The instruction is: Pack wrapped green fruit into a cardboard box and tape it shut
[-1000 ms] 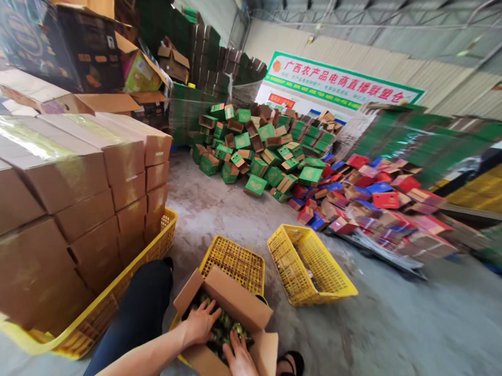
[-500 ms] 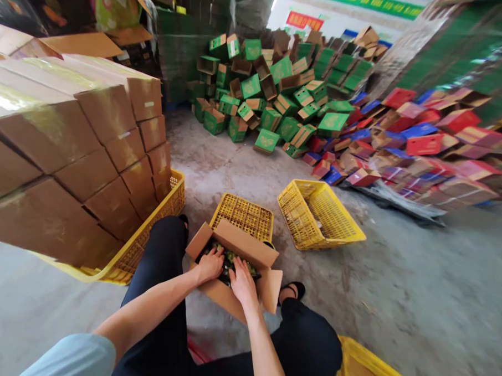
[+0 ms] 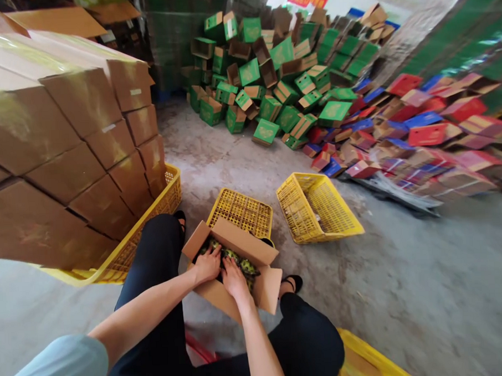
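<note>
Resting unclenched on green pcs (image 3: pixel 248 266) in cardbd box (image 3: pixel 267 288): L hand (image 3: pixel 208 265) & R hand (image 3: pixel 235 278), fingers extended.

The sleeve (image 3: pixel 61 365) on the left arm (image 3: pixel 152 311) was a pale, plain blue, smooth in surface and finished with a softly rounded hem. From that hem down, the left arm was bare, and so was all that showed of the right arm (image 3: pixel 260 343). The hands (image 3: pixel 208 264) were bare as well, their nails too small to make out. Dark trousers (image 3: pixel 156 258), close to black with a bluish cast, covered both legs in one unpatterned colour. The right shoe (image 3: pixel 298 283) was black, with a strap over the bare foot; of the left shoe (image 3: pixel 180 215), also black, only a part showed beyond the knee.
</note>
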Tool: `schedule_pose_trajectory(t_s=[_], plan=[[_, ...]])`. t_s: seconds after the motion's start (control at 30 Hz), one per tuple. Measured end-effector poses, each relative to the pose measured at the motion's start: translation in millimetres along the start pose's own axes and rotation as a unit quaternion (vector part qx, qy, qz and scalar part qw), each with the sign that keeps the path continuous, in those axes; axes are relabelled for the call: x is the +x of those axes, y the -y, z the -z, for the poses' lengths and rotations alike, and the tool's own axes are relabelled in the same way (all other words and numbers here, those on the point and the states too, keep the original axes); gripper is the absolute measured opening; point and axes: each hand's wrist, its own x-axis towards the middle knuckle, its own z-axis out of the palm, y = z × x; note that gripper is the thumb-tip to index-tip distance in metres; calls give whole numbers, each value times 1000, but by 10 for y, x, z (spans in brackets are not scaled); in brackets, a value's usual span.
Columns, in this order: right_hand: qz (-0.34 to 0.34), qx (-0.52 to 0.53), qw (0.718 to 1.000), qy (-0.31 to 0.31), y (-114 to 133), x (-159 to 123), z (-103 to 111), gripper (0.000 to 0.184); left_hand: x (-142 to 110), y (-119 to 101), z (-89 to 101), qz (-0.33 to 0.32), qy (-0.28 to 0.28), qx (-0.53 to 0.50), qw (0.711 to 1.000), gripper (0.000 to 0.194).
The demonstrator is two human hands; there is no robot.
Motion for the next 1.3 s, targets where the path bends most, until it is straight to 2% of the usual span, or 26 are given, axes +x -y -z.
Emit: schedule_pose_trajectory(t_s=[0.1, 0.17, 0.23, 0.33, 0.43, 0.53, 0.6, 0.67, 0.73, 0.77, 0.83, 0.9, 0.97, 1.03, 1.1, 1.17, 1.23, 1.3], plan=[[-3, 22, 997, -68, -110, -152, -65, 51, -29, 22, 34, -16, 1, 1, 1000, 55], [-58, 30, 994, -92, -236, -246, -85, 53, -52, 38, 90, -26, 1, -4, 1000, 51], [-117, 38, 990, -68, -364, -287, -74, 59, -72, 50, 154, -31, -2, -8, 999, 49], [-140, 57, 988, -25, -480, -233, -26, 65, -80, 58, 232, -46, 2, -14, 999, 44], [-149, 68, 986, -21, -502, -161, 23, 61, -67, 62, 296, -56, 11, -26, 998, 40], [-141, 100, 984, -48, -498, -273, 73, 56, -72, 70, 409, -60, -7, -62, 996, 43], [-113, 177, 969, -130, -504, -495, 112, 53, -106, 84, 539, -73, -47, -118, 989, 45], [-94, 260, 936, -216, -507, -795, 160, 55, -158, 117, 704, -98, -111, -182, 972, 43], [-131, 308, 895, -297, -503, -1096, 210, 61, -208, 178, 872, -110, -205, -227, 946, 41], [-158, 314, 874, -336, -501, -1220, 232, 64, -223, 223, 945, -96, -261, -241, 930, 42], [-195, 283, 849, -402, -513, -1382, 265, 70, -227, 335, 1047, -43, -350, -251, 902, 48], [-215, 246, 846, -421, -563, -1420, 280, 79, -203, 462, 1079, 13, -378, -247, 892, 58], [-231, 222, 856, -407, -655, -1364, 286, 89, -178, 574, 1056, 70, -332, -252, 906, 73], [-242, 192, 861, -404, -769, -1263, 298, 100, -177, 646, 1012, 125, -240, -252, 929, 86], [-247, 170, 855, -423, -877, -1158, 324, 108, -207, 672, 979, 154, -155, -231, 948, 87], [-248, 210, 852, -410, -948, -1069, 362, 105, -251, 665, 968, 150, -111, -205, 961, 67], [-239, 317, 853, -338, -974, -998, 410, 90, -286, 643, 974, 131, -100, -196, 967, 41], [-217, 410, 842, -275, -972, -938, 472, 76, -289, 614, 980, 115, -108, -202, 967, 28]])
